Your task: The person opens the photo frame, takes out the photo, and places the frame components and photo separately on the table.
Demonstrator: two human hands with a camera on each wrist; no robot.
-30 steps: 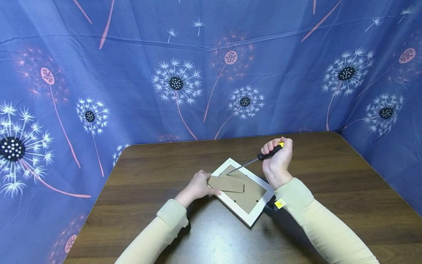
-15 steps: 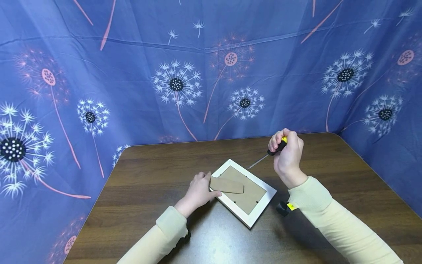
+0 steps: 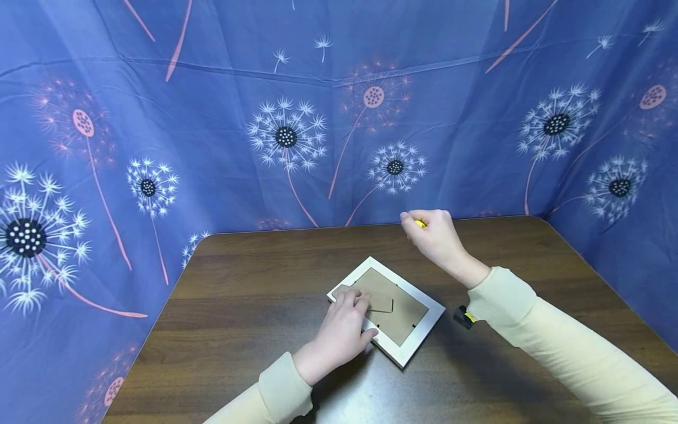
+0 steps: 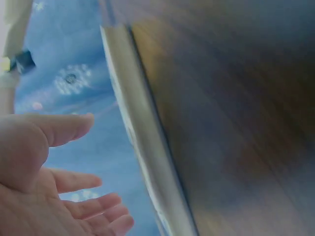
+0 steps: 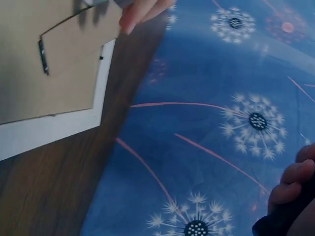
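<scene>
The white frame (image 3: 400,312) is lying under and rightward of the left hand's (image 3: 339,331) loosely spread fingers, its long axis slanting far-left to near-right. The farther right hand (image 3: 435,240) is gripping a handle (image 5: 283,221).

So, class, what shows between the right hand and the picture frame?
In the head view, only bare wooden tabletop shows between the right hand and the picture frame.
</scene>
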